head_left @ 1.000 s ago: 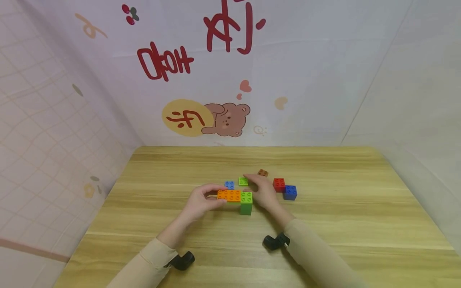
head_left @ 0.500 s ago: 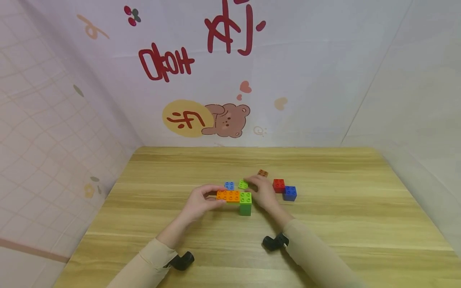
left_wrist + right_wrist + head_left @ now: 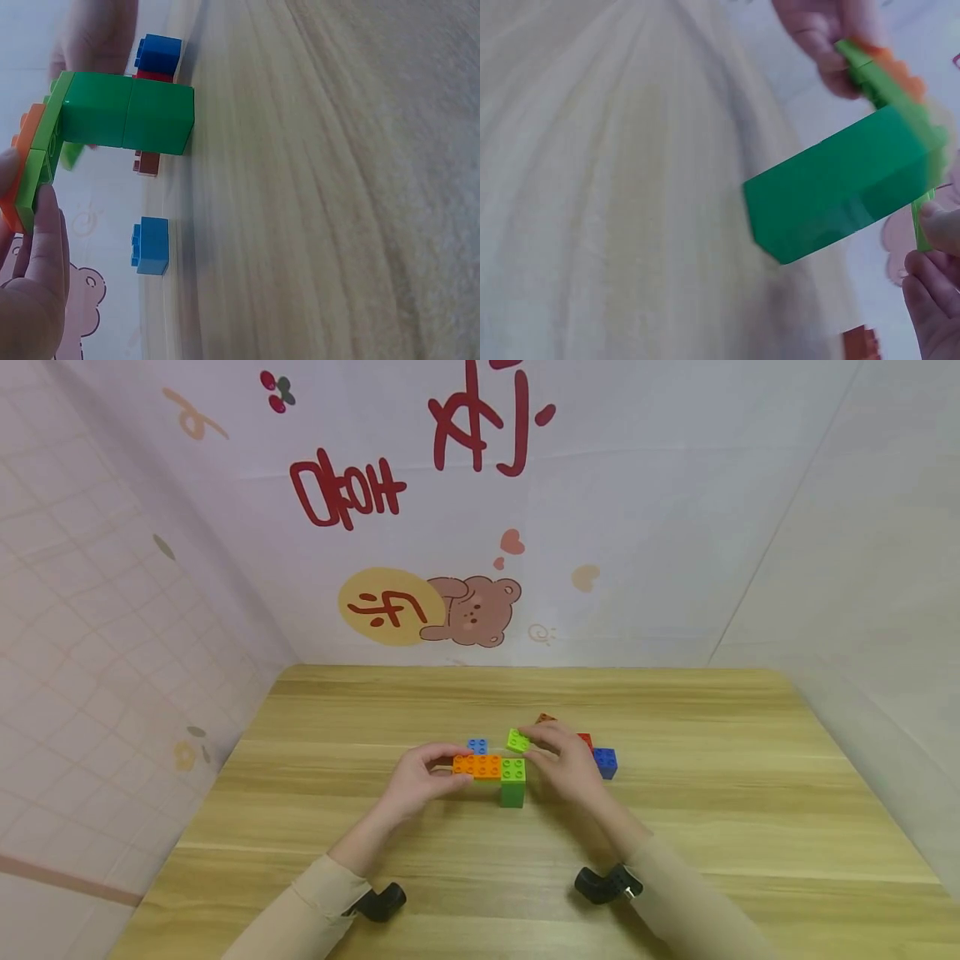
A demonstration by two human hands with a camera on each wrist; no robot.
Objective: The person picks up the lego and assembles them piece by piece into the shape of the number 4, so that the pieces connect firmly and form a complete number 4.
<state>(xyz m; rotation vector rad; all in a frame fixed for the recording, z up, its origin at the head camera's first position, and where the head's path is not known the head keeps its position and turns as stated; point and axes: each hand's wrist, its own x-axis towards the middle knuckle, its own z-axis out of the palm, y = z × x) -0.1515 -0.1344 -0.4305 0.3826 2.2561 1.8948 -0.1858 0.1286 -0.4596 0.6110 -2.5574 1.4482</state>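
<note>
My left hand [image 3: 420, 783] grips the left end of a joined toy-brick build. An orange brick [image 3: 477, 767] lies on top of it, over thin light green bricks [image 3: 49, 124]. Two dark green bricks [image 3: 127, 112] are stacked beneath its right end, reaching down toward the table. Just to the right, my right hand [image 3: 567, 764] pinches a small light green brick [image 3: 517, 741] between thumb and fingers. In the right wrist view this brick [image 3: 922, 221] is seen edge-on, partly behind the build.
A light blue brick [image 3: 477, 746] stands on the wooden table [image 3: 360, 710] behind the build. Beyond my right hand are a brown brick [image 3: 547, 718], a partly hidden red brick [image 3: 586, 741] and a dark blue brick [image 3: 605, 763]. A printed cloth [image 3: 637, 527] hangs behind the table.
My right hand has shifted right with the small light green brick, which has turned slightly and now covers part of the red brick. My left hand and the build have barely moved.
</note>
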